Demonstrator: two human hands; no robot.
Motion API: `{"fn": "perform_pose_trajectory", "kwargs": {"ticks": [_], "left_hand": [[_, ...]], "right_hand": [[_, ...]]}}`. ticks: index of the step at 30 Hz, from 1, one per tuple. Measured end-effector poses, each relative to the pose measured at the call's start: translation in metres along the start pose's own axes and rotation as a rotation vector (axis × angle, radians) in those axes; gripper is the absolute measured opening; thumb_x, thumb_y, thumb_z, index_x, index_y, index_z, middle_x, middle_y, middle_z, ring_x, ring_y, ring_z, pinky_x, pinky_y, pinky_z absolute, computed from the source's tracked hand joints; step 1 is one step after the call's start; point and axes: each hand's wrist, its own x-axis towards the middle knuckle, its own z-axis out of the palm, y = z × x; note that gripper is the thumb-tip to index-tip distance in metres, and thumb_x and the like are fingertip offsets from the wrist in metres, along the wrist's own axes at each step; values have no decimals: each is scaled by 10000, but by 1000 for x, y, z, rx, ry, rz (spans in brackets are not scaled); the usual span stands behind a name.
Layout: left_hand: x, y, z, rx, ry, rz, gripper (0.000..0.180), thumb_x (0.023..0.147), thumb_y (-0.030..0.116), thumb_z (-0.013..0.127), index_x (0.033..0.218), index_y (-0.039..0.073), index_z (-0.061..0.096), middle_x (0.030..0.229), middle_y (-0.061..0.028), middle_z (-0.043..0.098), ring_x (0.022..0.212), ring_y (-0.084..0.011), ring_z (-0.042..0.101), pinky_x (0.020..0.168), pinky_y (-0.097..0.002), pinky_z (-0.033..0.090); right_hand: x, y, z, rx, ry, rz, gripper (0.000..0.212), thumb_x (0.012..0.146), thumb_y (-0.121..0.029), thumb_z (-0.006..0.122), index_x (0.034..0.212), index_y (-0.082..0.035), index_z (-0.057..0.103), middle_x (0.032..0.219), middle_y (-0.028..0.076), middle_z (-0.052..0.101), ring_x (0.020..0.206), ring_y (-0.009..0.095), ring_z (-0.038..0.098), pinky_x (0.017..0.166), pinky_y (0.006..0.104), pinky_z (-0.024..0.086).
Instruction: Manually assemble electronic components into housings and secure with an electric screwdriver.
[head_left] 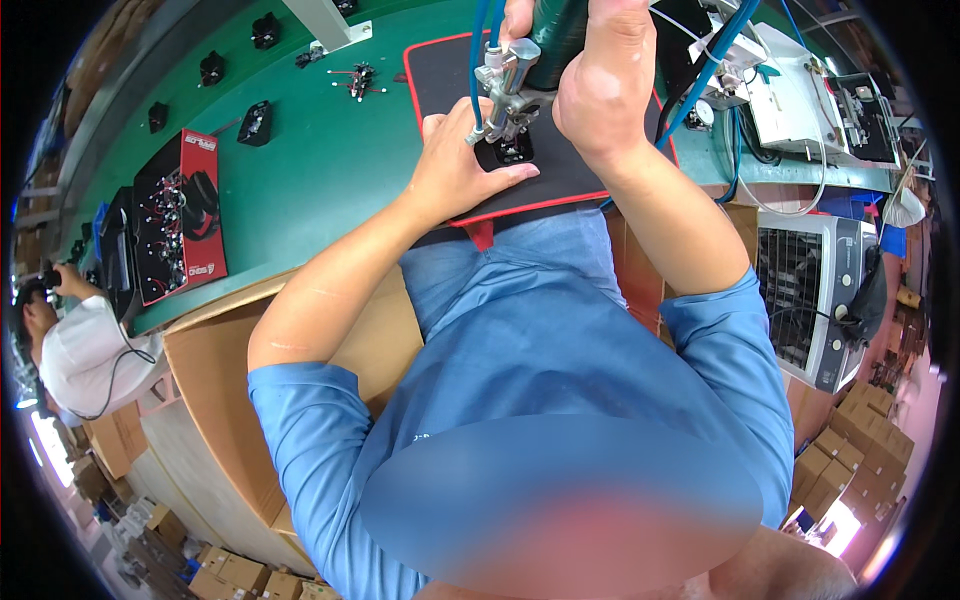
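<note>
My right hand (605,95) is closed around a green cylindrical powered screwdriver (557,45), held upright. Beside its body sits a silver metal head (505,90) with thin blue air tubes (478,60) running up from it. Directly under that head lies a small black plastic housing (515,150), partly covered by the metal. My left hand (455,165) steadies this housing against the mat, thumb on the near side and fingers on the far side. Both rest on a black mat with a red border (440,65). The tool's tip is hidden.
On the green table (300,190), a red-and-black box (200,210) with wired parts stands at left. Loose black housings (255,122) and a wired cluster (358,82) lie farther back. A white machine (800,105) stands right, a cardboard box (220,340) below. Another person (95,345) works at far left.
</note>
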Motion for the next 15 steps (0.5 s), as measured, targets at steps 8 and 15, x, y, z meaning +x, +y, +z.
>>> {"fn": "perform_pose_trajectory", "kwargs": {"ticks": [8, 15], "left_hand": [[-1, -3, 2, 20, -7, -27, 663, 688, 411, 946, 1179, 132, 597, 1115, -23, 637, 1084, -242, 591, 900, -391, 347], [0, -7, 4, -117, -28, -85, 674, 675, 403, 959, 1164, 121, 592, 1105, -48, 632, 1025, -247, 607, 902, -392, 349]], "right_hand": [[-6, 1, 2, 37, 64, 98, 687, 1033, -618, 509, 1300, 12, 566, 840, 48, 611, 686, 104, 572, 623, 233, 464], [-9, 18, -4, 47, 52, 43, 647, 1019, -631, 530, 1194, -9, 569, 839, 47, 607, 685, 101, 558, 615, 243, 461]]}}
